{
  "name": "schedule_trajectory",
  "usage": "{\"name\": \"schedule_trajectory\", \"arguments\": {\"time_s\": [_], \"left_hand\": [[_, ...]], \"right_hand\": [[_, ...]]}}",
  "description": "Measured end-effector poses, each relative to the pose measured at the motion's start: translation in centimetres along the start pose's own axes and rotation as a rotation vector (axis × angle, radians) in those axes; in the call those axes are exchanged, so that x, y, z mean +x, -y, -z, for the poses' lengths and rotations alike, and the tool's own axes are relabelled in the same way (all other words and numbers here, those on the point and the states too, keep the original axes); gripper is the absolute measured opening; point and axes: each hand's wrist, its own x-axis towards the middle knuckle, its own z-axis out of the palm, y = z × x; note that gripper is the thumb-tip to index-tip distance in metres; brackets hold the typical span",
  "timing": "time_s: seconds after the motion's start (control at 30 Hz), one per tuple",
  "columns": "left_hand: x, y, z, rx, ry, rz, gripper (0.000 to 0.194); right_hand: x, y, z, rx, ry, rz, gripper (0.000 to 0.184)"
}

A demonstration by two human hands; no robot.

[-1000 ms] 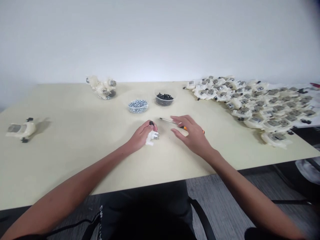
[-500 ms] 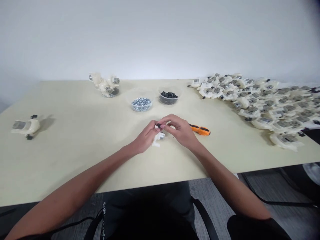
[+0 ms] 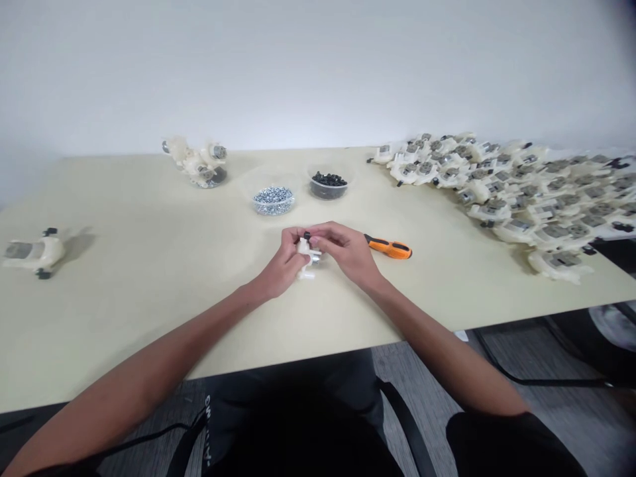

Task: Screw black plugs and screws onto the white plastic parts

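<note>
My left hand [image 3: 283, 262] grips a white plastic housing with a metal motor can [image 3: 309, 262], holding it just over the pale table top [image 3: 149, 298]. My right hand [image 3: 345, 248] comes in from the right, and its fingertips pinch a small black piece [image 3: 307, 236] at the top of the housing. Much of the housing is hidden by my fingers. An orange-handled screwdriver [image 3: 390, 248] lies next to my right hand, touching neither hand.
Behind my hands stand a clear bowl of silver screws [image 3: 273, 201] and a bowl of black parts [image 3: 328, 187]. White motor units lie heaped at the right [image 3: 511, 199], in a clear container at the back [image 3: 203, 173], and singly at the left [image 3: 32, 253].
My right hand has moved left from above the screwdriver to the black piece on the housing. Both hands now meet at the housing, and the screwdriver lies uncovered.
</note>
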Motion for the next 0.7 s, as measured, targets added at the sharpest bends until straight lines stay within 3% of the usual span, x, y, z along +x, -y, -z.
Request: {"name": "schedule_trajectory", "arguments": {"time_s": [0.23, 0.53, 0.7], "left_hand": [[-0.1, 0.7, 0.0, 0.012, -0.002, -0.032, 0.028], [-0.3, 0.0, -1.2, 0.034, -0.252, -0.022, 0.018], [0.2, 0.2, -1.4, -0.048, -0.258, 0.018, 0.021]], "right_hand": [[0.1, -0.4, 0.2, 0.085, 0.037, 0.000, 0.021], [0.1, -0.7, -0.7, 0.064, -0.039, 0.049, 0.019], [0.1, -0.8, -0.9, 0.063, -0.066, 0.060, 0.018]]}}
